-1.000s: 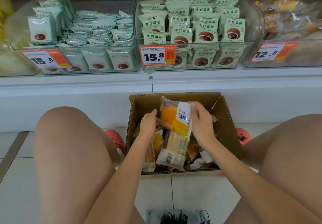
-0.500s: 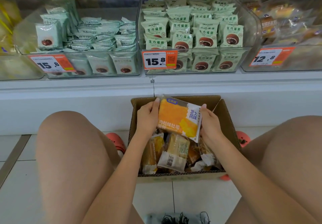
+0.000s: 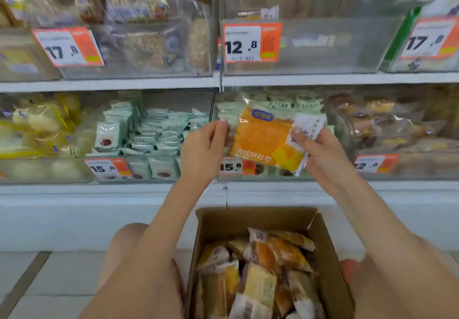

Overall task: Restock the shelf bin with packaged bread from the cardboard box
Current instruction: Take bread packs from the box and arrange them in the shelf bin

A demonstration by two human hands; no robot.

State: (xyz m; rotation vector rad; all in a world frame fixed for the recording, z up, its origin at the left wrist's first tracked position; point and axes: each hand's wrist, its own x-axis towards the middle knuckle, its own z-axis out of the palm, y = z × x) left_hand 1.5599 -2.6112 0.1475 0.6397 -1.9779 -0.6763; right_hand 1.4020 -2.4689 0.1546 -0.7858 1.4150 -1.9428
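— So where is the bread packet [image 3: 267, 139] right now?

— Well above the cardboard box [image 3: 325, 249], held up in front of the lower shelf's bins. Both hands have it: the left hand [image 3: 202, 149] pinches its left edge between thumb and fingertips, and the right hand [image 3: 320, 152] has thumb and fingers curled round the white end on the right.

— Why by the two ends?

— My guess is that it keeps the printed face flat and toward the person, so the label can be read and matched against a price tag, and it avoids squeezing the soft loaf in the middle.

— Which bin is it headed for?

— I cannot say for certain. Straight above the box on the upper shelf, the clear bin [image 3: 323, 45] with the 12.8 tag [image 3: 252, 41] looks nearly bare, which would suit a restock. The bin directly behind the packet is already full of pale green packets [image 3: 159, 130], so that one seems unlikely.

— And the box itself?

— Open on the floor between the person's knees, with many more packets [image 3: 258, 284] lying jumbled inside. Judging by that pile, the job is at an early stage.

— Anything to watch for?

— The wrapper looks slick and the hold is at the edges only, so a lift toward the upper shelf could let it slip.
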